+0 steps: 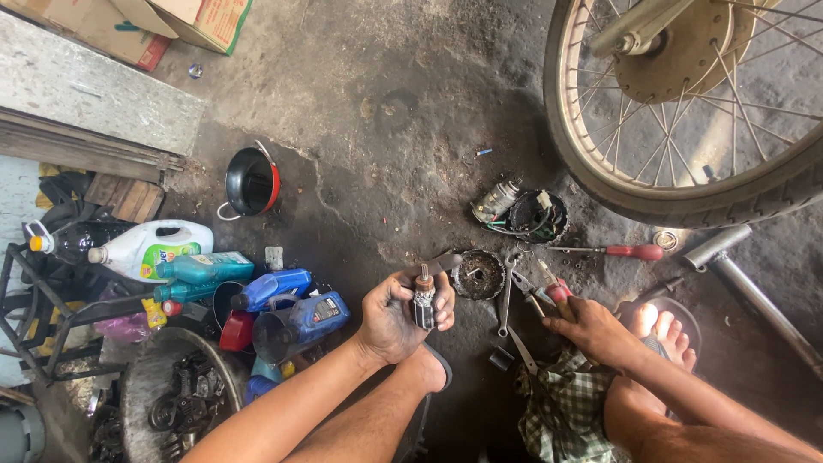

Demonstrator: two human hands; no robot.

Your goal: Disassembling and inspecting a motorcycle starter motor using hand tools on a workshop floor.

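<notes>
Currently I log the left hand clenched around a small dark cylindrical motor armature with a copper-coloured shaft end, held upright near the scene's middle, above the oily concrete floor. Armature body looks grimy, dark grey, with ribbed windings; its shaft tip points toward the far side. The right hand grips the red handles of a pair of pliers, just right of the armature. Just beyond the hands lies a round dirty metal housing, with a steel spanner beside it. Farther right lies a red-handled screwdriver. A spoked motorcycle wheel stands far right. Blue plastic oil bottles cluster at left.
</notes>
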